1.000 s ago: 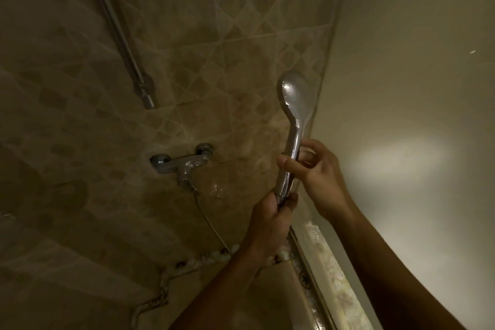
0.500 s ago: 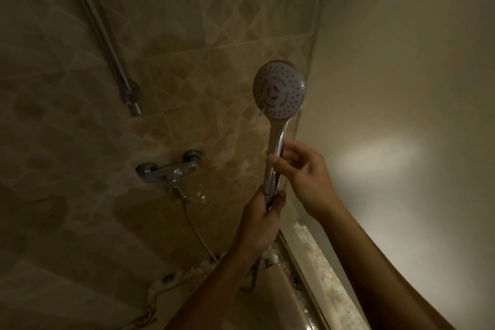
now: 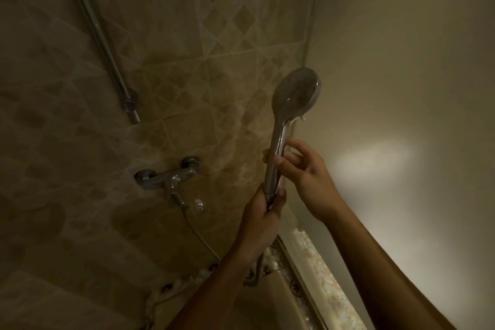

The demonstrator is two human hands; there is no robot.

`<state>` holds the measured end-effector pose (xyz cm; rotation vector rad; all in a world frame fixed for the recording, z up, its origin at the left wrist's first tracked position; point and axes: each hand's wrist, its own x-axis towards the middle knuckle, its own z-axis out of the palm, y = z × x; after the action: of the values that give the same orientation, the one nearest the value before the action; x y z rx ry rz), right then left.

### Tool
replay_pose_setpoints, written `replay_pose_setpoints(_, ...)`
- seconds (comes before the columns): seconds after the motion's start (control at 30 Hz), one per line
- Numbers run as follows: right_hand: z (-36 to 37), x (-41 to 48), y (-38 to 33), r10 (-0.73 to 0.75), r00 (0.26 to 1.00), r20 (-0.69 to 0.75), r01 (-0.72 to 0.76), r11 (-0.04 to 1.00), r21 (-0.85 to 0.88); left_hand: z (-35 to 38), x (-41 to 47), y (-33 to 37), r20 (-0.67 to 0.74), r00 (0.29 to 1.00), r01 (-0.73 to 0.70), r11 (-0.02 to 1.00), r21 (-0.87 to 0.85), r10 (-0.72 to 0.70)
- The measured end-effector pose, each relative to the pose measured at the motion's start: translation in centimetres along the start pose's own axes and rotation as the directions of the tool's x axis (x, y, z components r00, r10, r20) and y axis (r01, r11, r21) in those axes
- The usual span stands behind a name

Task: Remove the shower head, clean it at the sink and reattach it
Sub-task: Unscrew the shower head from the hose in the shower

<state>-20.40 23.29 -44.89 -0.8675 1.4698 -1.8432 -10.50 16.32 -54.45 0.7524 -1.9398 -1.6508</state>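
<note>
The shower head (image 3: 294,94) stands nearly upright, right of the tap (image 3: 167,175), chrome back (wet) showing. Left hand (image 3: 263,218) clenches its base; right hand (image 3: 302,166) pinches the handle.

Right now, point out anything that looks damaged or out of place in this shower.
Along the base of the tiled wall, the white sealant looks ragged and patchy with dark spots. The shower head itself looks intact, held by both hands.
</note>
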Motion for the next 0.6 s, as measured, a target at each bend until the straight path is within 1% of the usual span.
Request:
replay_pose_setpoints(0.07, 0.0, -0.1, 0.1, 0.004, 1.0, -0.001, -0.004, 1.0, -0.031, 0.1, 0.1, 0.0, 0.005, 1.0, 0.016, 1.0, 0.007, -0.016)
replay_pose_setpoints(0.17, 0.3, -0.1, 0.3, -0.053, 0.989, -0.138, 0.011, 0.957, -0.289, 0.5, 0.2, 0.1, 0.015, 1.0, 0.008, 1.0, 0.005, -0.008)
replay_pose_setpoints(0.2, 0.4, -0.2, 0.4, -0.076, 0.982, -0.172, 0.015, 0.942, -0.335, 0.6, 0.2, 0.0, 0.015, 1.0, 0.007, 1.0, 0.003, -0.007)
replay_pose_setpoints(0.23, 0.4, -0.2, 0.4, -0.089, 0.978, -0.187, 0.021, 0.941, -0.337, 0.7, 0.2, 0.0, 0.014, 1.0, 0.006, 1.0, -0.001, -0.006)
replay_pose_setpoints(0.3, 0.1, -0.2, 0.3, -0.077, 0.982, -0.171, 0.029, 0.963, -0.267, 0.7, 0.2, -0.2, 0.014, 1.0, -0.006, 1.0, -0.009, 0.006)
replay_pose_setpoints(0.4, -0.6, -0.4, 0.1, 0.007, 0.998, -0.055, -0.011, 0.997, -0.075, 0.6, 0.1, -0.4, 0.002, 1.0, -0.017, 1.0, -0.008, 0.017)
replay_pose_setpoints(0.43, -0.6, -0.5, 0.1, 0.02, 1.0, -0.018, -0.021, 0.999, -0.043, 0.6, 0.0, -0.3, -0.003, 1.0, -0.018, 1.0, -0.008, 0.018)
replay_pose_setpoints(0.47, -0.6, -0.5, 0.0, 0.017, 1.0, -0.004, -0.017, 0.998, -0.057, 0.8, 0.0, -0.3, -0.003, 1.0, -0.017, 1.0, -0.01, 0.017)
replay_pose_setpoints(0.5, -0.4, -0.6, 0.0, -0.002, 1.0, -0.021, -0.001, 0.992, -0.128, 0.9, -0.1, -0.2, 0.001, 1.0, -0.016, 1.0, -0.013, 0.016)
replay_pose_setpoints(0.53, -0.1, -0.6, 0.1, -0.035, 0.997, -0.065, 0.019, 0.97, -0.244, 1.0, -0.1, -0.3, 0.006, 1.0, -0.009, 1.0, -0.016, 0.009)
replay_pose_setpoints(0.57, 0.2, -0.6, 0.2, -0.07, 0.99, -0.119, 0.022, 0.931, -0.365, 1.1, -0.1, -0.3, 0.013, 1.0, -0.004, 1.0, -0.017, 0.004)
replay_pose_setpoints(0.6, 0.4, -0.6, 0.3, -0.098, 0.98, -0.172, 0.012, 0.896, -0.443, 1.1, -0.2, -0.4, 0.015, 1.0, -0.003, 1.0, -0.014, 0.003)
